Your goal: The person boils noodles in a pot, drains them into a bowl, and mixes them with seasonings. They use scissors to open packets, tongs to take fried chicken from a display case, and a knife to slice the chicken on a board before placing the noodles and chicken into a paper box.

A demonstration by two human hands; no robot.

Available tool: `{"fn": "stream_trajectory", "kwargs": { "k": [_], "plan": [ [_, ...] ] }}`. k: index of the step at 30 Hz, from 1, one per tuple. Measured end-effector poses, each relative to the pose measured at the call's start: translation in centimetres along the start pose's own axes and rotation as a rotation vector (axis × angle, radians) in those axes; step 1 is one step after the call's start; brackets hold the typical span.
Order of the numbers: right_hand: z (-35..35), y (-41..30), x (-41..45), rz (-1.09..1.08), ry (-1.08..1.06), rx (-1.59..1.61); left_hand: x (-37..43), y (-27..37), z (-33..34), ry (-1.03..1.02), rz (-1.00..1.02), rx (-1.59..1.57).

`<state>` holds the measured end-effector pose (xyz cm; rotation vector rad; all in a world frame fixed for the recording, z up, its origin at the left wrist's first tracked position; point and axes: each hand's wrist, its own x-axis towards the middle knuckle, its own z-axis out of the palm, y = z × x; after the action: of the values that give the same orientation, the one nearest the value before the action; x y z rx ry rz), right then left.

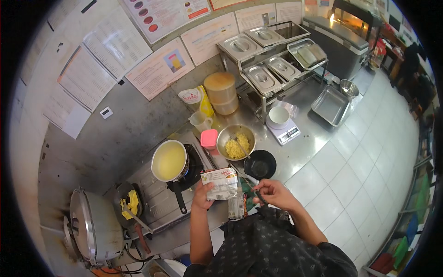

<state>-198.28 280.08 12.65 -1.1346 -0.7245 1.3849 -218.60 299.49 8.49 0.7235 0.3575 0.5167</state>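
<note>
My left hand [202, 195] grips a printed food packet [219, 183] by its left side, in front of the counter's edge. A smaller printed packet [237, 206] hangs below its right corner; I cannot tell whether the two are joined. In my right hand [277, 195] is a tool that looks like scissors [250, 178], pointing up and left beside the packet's right edge. Just beyond are an empty-looking black bowl [260, 164] and a steel bowl [253, 140] holding yellow noodles [237, 147] and a fork [242, 146]. Left of the packet, a saucepan [169, 161] of yellowish liquid sits over a blue flame.
A pink-lidded tub [209, 138], measuring jug [200, 121] and round container [221, 93] stand behind. To the right are a kitchen scale with a white bowl [279, 116], a rack of lidded pans [263, 78] and a steel tray [331, 105]. A large pot [98, 225] stands left.
</note>
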Motion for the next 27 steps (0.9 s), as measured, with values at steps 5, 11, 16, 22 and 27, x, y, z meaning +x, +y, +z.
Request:
{"fn": "stream_trajectory", "kwargs": {
  "k": [5,11,16,22,27],
  "plan": [
    [-4.6,1.2,-0.8,-0.125,0.201,-0.145,-0.2,-0.9,-0.6,-0.002,-0.026,-0.139],
    [-14.3,7.8,4.2,0.045,0.885,-0.934,0.3,-2.8,-1.6,0.108,0.068,-0.309],
    [-23.1,14.1,8.5,0.224,0.685,-1.348,0.6,-3.0,0.9,-0.098,0.0,-0.539],
    [-4.7,-3.7,6.3,-0.506,0.448,-0.565,-1.3,-2.9,-1.8,0.06,0.104,-0.385],
    [5.1,-6.8,6.0,-0.643,0.027,-0.689,-1.8,-2.3,1.9,0.106,0.151,-0.317]
  ]
}}
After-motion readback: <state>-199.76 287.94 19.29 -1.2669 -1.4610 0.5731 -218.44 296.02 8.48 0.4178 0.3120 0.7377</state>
